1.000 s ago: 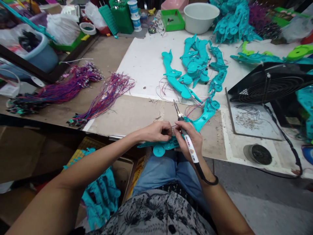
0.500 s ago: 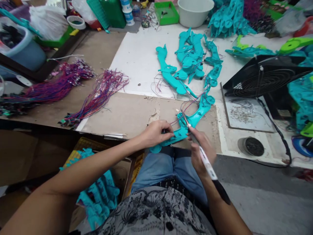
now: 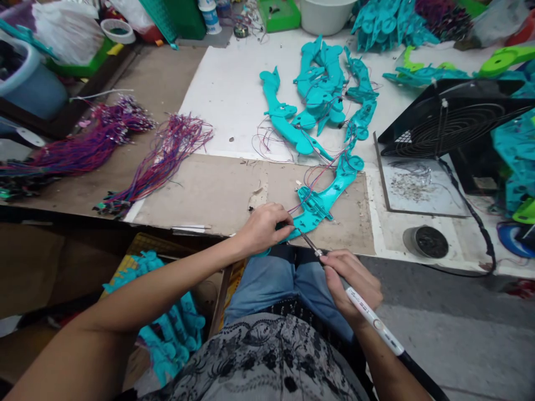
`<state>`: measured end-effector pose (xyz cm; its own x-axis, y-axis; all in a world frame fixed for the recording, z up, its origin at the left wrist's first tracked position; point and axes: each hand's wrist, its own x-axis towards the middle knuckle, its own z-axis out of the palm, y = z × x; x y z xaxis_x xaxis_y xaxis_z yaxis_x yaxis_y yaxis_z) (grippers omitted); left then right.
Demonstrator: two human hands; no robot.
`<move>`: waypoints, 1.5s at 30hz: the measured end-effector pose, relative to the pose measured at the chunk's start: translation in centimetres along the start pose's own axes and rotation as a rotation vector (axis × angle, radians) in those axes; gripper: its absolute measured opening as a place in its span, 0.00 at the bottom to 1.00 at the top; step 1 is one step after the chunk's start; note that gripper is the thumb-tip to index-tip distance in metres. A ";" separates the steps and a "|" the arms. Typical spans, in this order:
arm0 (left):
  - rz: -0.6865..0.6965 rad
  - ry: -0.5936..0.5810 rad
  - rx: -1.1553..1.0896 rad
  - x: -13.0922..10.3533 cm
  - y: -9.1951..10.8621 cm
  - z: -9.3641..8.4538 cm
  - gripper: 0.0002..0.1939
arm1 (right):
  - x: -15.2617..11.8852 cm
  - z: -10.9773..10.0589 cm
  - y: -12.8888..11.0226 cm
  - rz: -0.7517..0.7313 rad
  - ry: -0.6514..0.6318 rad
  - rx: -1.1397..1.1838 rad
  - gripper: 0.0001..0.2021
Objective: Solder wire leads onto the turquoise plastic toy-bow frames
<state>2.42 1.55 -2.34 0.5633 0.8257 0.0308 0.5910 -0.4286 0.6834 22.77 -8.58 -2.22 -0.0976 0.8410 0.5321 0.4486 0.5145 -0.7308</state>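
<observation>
At the table's front edge lies a curved turquoise plastic part (image 3: 311, 218) with thin red and blue wires (image 3: 315, 177) running over it. My left hand (image 3: 267, 225) rests at its near end, thumb and forefinger pinched together over a small dark bit that I cannot make out. In my right hand (image 3: 353, 278) is a soldering iron (image 3: 371, 318) with a white handle and black cord. Its metal tip points up and left, at the part close beside my left fingertips. Whether tip and part touch is not clear.
More turquoise parts (image 3: 321, 83) lie wired together behind. Bundles of red and blue wires (image 3: 167, 156) are at left. A black fan (image 3: 455, 120) stands on the right, near a round tin (image 3: 426, 241). Below the table, more turquoise parts (image 3: 171, 328) sit by a yellow crate.
The soldering iron has moved down from the ribbed middle of the turquoise part, its tip now beside my left fingertips. My left hand keeps its pinch. The whole view has shifted slightly.
</observation>
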 end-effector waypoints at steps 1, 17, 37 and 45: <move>0.006 -0.001 0.005 0.0 0.0 0.0 0.04 | 0.0 0.0 0.0 -0.003 -0.009 -0.005 0.15; 0.045 0.040 -0.001 -0.1 -0.2 0.2 0.04 | -0.5 -0.5 0.4 -0.080 -0.022 -0.068 0.16; 0.083 0.073 -0.020 -0.1 -0.2 0.2 0.03 | -0.2 -1.0 0.5 -0.022 0.020 -0.050 0.15; 0.074 0.061 -0.013 -0.2 -0.3 0.2 0.04 | -0.3 -0.2 0.8 -0.105 -0.063 -0.045 0.15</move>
<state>2.20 1.43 -2.68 0.5684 0.8131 0.1255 0.5417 -0.4847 0.6867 23.33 -8.46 -2.91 -0.2007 0.7925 0.5759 0.4723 0.5933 -0.6519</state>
